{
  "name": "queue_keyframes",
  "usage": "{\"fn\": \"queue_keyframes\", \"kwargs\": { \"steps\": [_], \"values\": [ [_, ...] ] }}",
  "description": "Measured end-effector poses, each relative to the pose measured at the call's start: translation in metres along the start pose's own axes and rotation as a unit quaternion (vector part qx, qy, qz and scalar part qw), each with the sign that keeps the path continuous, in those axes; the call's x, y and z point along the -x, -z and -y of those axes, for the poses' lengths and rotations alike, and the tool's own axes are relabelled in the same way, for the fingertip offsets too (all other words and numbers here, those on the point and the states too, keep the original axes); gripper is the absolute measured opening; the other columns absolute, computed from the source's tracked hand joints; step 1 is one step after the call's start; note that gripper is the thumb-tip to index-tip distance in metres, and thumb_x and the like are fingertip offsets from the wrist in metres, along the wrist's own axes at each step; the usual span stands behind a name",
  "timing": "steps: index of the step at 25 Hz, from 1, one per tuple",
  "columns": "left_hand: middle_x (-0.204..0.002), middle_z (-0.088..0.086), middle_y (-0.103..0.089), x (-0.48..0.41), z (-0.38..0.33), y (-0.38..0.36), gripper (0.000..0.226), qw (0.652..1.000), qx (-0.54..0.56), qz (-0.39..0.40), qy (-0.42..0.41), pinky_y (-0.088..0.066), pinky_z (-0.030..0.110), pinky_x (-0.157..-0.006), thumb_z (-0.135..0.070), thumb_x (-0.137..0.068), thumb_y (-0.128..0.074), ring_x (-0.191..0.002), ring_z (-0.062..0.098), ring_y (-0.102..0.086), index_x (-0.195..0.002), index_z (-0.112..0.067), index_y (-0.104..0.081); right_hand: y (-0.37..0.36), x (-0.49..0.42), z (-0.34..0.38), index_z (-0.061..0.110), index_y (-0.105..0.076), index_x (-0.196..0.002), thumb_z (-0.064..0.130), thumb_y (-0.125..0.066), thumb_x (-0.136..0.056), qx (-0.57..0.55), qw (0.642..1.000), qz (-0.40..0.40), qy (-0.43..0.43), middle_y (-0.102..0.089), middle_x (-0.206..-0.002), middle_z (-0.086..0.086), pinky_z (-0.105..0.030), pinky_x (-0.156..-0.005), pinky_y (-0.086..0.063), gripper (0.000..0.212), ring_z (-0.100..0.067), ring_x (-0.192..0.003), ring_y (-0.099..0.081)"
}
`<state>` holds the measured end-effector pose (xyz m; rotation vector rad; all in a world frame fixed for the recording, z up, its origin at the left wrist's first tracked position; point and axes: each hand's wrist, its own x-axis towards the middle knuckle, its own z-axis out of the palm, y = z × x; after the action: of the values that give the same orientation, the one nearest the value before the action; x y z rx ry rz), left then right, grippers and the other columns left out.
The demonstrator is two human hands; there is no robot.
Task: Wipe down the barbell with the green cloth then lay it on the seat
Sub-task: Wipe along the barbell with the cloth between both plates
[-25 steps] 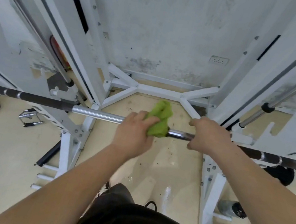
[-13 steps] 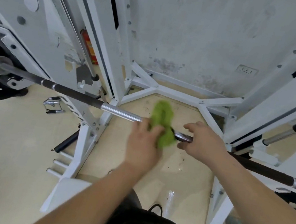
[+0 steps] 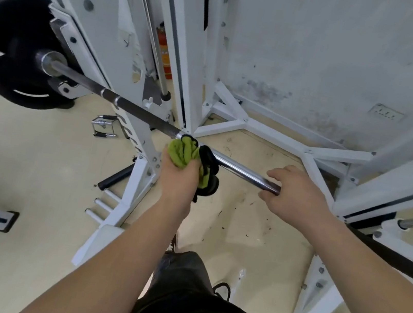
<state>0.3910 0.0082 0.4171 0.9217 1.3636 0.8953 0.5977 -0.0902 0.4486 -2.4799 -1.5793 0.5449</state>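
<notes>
Head view: your left hand point(image 3: 180, 176) grips the green cloth point(image 3: 183, 151) bunched on the barbell point(image 3: 238, 168); your right hand point(image 3: 296, 195) curls round it toward 4 o'clock; its long axis runs 10 to 4 o'clock.

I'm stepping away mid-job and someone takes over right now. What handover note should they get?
Left hand grips the green cloth, bunched around the barbell where chrome meets dark knurl.
Right hand holds the chrome further right.
Black plate on the bar's left end.
Done: wiping begun.
Left: finish wiping, then lay the cloth on the seat, not in view.
</notes>
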Motion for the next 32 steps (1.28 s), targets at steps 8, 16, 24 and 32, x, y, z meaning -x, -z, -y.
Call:
{"fn": "queue_keyframes", "kwargs": {
  "steps": [8,16,24,32],
  "values": [
    [-0.091,0.01,-0.075,0.072,0.039,-0.083,0.019,0.959,-0.06,0.201,0.188,-0.057,0.034,-0.07,-0.012,-0.086,-0.059,-0.081,0.024,-0.07,-0.099,-0.008,-0.072,0.002,0.007,-0.003,0.025,-0.065,-0.134,0.024,-0.065,-0.085,-0.028,0.999,-0.013,-0.01,-0.061,-0.122,0.005,-0.042,-0.091,-0.056,0.049,-0.02,-0.116,-0.058],
    [-0.099,0.011,-0.07,0.038,0.029,-0.069,0.02,0.978,0.058,0.038,0.198,-0.056,0.037,-0.074,-0.004,-0.091,-0.057,-0.087,0.027,-0.066,-0.106,-0.016,-0.062,0.016,0.038,-0.051,0.024,-0.064,-0.136,0.024,-0.058,-0.087,0.011,0.997,-0.035,-0.072,-0.061,-0.126,0.005,-0.035,-0.086,-0.054,0.05,-0.018,-0.115,-0.058],
    [-0.108,0.013,-0.078,0.124,0.068,-0.137,0.026,0.922,-0.024,0.262,0.285,-0.06,0.046,-0.094,-0.009,-0.089,-0.069,-0.104,0.03,-0.074,-0.114,-0.013,-0.07,0.018,0.089,-0.104,0.022,-0.072,-0.114,0.019,-0.06,-0.084,0.045,0.986,-0.073,-0.142,-0.054,-0.097,0.005,-0.033,-0.07,-0.045,0.032,-0.022,-0.097,-0.054],
    [-0.078,0.012,-0.072,0.103,-0.005,-0.087,0.014,0.976,-0.057,0.163,0.131,-0.06,0.036,-0.066,-0.011,-0.081,-0.062,-0.078,0.035,-0.073,-0.089,-0.004,-0.072,0.038,0.057,-0.088,0.024,-0.071,-0.126,0.015,-0.057,-0.091,-0.086,0.98,-0.109,-0.145,-0.07,-0.12,0.004,-0.042,-0.091,-0.056,0.039,-0.023,-0.106,-0.065]
  ]
}}
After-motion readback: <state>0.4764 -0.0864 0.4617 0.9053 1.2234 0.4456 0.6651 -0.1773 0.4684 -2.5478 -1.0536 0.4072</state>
